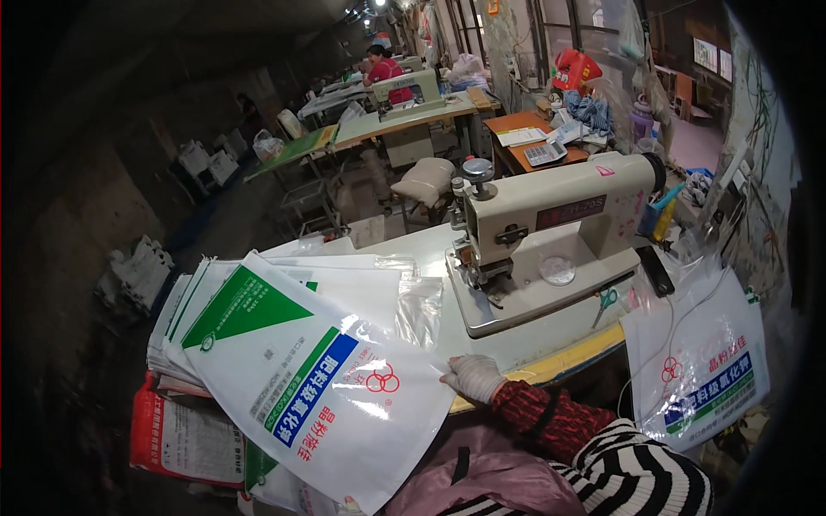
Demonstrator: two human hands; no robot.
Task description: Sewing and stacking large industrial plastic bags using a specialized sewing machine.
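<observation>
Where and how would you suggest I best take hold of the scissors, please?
I'd pinch the teal handles from above with the right hand. The scissors lie flat on the table, with their blades pointing toward its near edge, so coming from above should avoid crossing the points.

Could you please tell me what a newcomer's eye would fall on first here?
Probably the large white bag with green and blue panels, in the lower middle. Next might come the cream sewing machine on the table, right of centre. The person's right hand, in a pale covering, is at the bag's right edge.
</observation>
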